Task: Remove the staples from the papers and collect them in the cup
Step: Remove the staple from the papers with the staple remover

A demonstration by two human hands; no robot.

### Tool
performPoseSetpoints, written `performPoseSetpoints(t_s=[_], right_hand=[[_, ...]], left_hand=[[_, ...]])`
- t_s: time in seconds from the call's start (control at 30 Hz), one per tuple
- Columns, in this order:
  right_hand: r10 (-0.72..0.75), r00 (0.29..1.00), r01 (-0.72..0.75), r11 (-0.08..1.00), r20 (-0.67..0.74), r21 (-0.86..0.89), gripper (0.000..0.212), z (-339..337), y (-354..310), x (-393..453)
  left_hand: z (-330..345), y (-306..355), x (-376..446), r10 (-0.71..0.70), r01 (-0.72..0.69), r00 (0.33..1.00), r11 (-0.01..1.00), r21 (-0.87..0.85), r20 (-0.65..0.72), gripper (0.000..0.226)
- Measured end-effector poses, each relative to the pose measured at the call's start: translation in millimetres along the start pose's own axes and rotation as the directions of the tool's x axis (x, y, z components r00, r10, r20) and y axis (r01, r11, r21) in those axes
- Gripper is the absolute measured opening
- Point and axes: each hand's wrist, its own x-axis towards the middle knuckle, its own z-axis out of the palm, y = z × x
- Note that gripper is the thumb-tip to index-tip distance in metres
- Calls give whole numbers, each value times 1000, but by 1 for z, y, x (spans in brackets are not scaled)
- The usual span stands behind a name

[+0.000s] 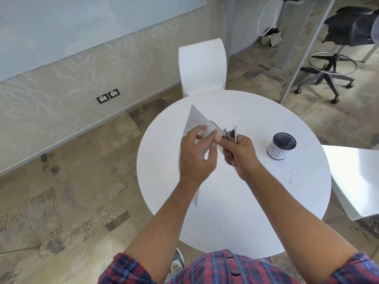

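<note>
Above the round white table [235, 212], my left hand [195, 158] holds a stapled set of printed papers [194, 121] lifted off the surface, fingers curled round its near corner. My right hand [240, 154] grips a metal staple remover [230, 134] whose jaws sit at that paper corner, my index finger stretched toward the left hand. A black mesh cup [281, 146] with a white paper label stands on the table to the right of both hands. Several loose staples [292, 175] lie scattered on the table in front of the cup.
A white chair [203, 66] stands at the table's far side, and another white chair [356, 181] at the right edge. A black office stool [332, 64] and a desk leg are at the back right. Carpet floor lies to the left.
</note>
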Motion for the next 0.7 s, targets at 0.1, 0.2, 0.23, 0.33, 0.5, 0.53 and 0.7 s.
performPoseSetpoints(t_s=[0.1, 0.2, 0.23, 0.33, 0.5, 0.53, 0.7], right_hand=[[-3, 1000, 3, 997, 6, 76, 43, -1, 2, -2], [9, 1000, -12, 990, 22, 141, 32, -3, 4, -3], [15, 1000, -19, 988, 27, 154, 29, -4, 5, -3], [31, 999, -35, 982, 26, 187, 19, -9, 7, -3], [37, 999, -44, 976, 38, 214, 20, -11, 4, -7], [44, 998, -50, 975, 35, 217, 23, -11, 3, -8], [56, 998, -60, 970, 21, 235, 26, -11, 3, -11]], left_hand=[[0, 2, -1, 18, -17, 1000, 999, -44, 22, 31], [2, 5, -3, -19, 19, 1000, 996, -93, -1, 37], [1, 6, -3, -44, 43, 999, 993, -113, -12, 39], [-2, 10, -6, -115, 107, 993, 982, -153, -40, 36], [-6, 15, -8, -145, 134, 988, 978, -160, -57, 28], [-6, 16, -8, -156, 145, 986, 975, -170, -51, 28], [-8, 20, -10, -162, 152, 986, 970, -190, -38, 27]])
